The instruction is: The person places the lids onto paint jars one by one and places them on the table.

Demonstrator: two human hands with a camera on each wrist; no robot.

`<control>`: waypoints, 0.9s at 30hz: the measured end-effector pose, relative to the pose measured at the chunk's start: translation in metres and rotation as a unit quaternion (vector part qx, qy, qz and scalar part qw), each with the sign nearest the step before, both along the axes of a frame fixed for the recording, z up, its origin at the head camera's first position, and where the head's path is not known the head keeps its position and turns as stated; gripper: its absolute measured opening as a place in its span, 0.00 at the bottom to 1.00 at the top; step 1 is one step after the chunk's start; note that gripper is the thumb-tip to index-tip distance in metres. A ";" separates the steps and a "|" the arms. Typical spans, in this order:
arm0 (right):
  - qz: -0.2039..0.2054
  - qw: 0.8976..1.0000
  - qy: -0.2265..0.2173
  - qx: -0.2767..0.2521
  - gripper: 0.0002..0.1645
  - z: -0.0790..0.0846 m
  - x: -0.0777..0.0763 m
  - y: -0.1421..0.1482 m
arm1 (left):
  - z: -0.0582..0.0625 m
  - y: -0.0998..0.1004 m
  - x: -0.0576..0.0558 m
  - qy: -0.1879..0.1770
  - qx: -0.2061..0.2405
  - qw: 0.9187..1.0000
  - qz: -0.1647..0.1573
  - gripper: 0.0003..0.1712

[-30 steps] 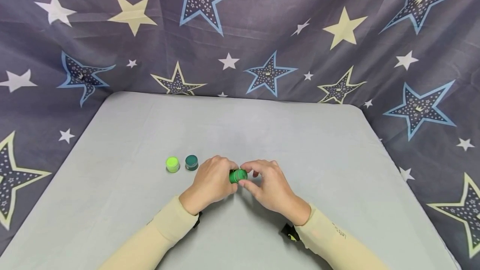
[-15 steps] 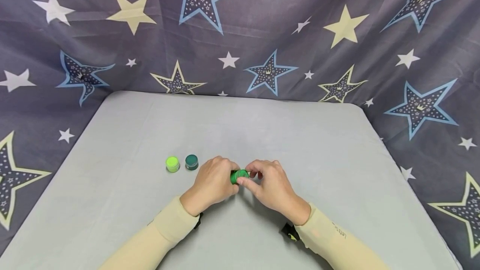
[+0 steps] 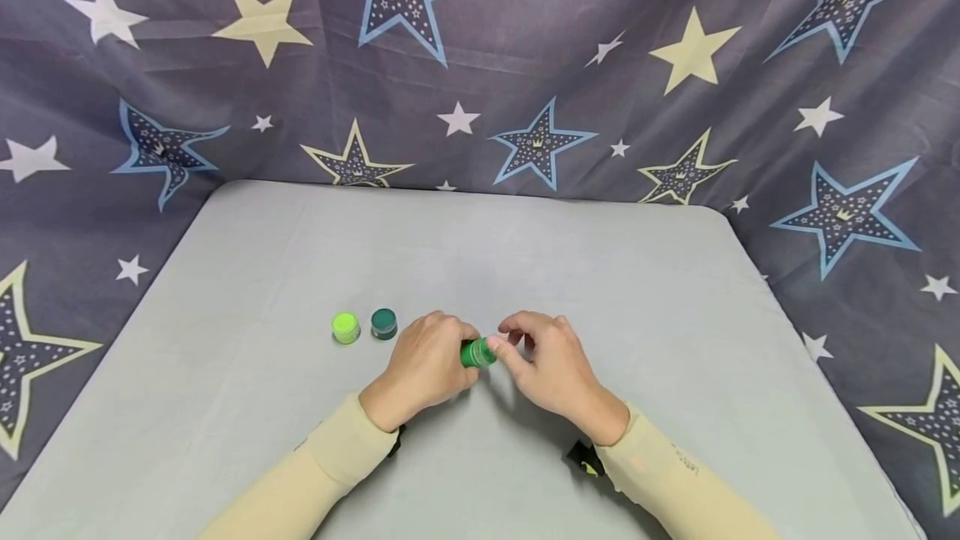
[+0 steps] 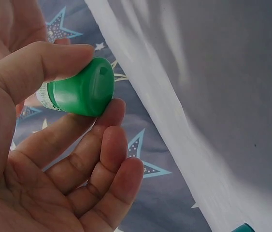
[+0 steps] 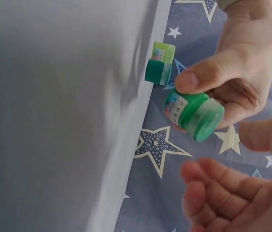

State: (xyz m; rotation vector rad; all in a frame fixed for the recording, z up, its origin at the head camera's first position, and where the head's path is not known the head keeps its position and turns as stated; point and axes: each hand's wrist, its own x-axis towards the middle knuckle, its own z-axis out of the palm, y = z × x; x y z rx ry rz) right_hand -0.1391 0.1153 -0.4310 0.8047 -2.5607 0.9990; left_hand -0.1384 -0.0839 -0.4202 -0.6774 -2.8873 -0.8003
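Observation:
A small green paint jar (image 3: pixel 474 354) is held in my left hand (image 3: pixel 426 363), tipped on its side with the lid end toward the right. In the left wrist view the thumb and forefinger pinch the jar (image 4: pixel 80 89) near its rounded base. Close by the lid (image 5: pixel 208 121), my right hand (image 3: pixel 553 367) has its thumb and fingers spread apart and loosely bent. The right wrist view shows a gap between those fingers and the lid. Left of the hands stand a light green jar (image 3: pixel 346 327) and a dark teal jar (image 3: pixel 384 323), both upright.
The grey-covered table (image 3: pixel 622 290) stretches around the hands. Behind it and at both sides hangs a dark cloth (image 3: pixel 495 48) printed with stars. Dark straps show at the wrists, by the cream sleeves (image 3: pixel 667 473).
My right hand has drawn slightly right and back from the lid, its thumb rising. My left hand keeps its grip, with the jar tilting a little. The two other jars have not moved.

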 end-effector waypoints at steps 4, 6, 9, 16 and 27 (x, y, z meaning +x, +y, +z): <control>0.027 0.999 -0.021 -0.008 0.20 0.002 0.000 0.003 | 0.001 0.000 0.000 0.005 -0.002 1.000 -0.003 0.22; 0.044 0.998 -0.032 -0.008 0.25 0.002 0.001 0.004 | 0.001 -0.001 0.000 0.007 -0.001 1.000 -0.005 0.22; 0.060 0.997 -0.043 -0.005 0.28 0.001 0.001 0.004 | 0.001 -0.001 0.000 0.008 0.000 1.000 -0.005 0.22; 0.070 0.996 -0.053 -0.005 0.25 0.000 0.003 0.002 | 0.001 0.000 0.001 0.001 0.005 1.000 -0.005 0.20; 0.055 0.998 -0.044 0.002 0.14 -0.002 0.002 -0.002 | 0.000 0.001 0.001 -0.004 -0.001 1.000 -0.001 0.20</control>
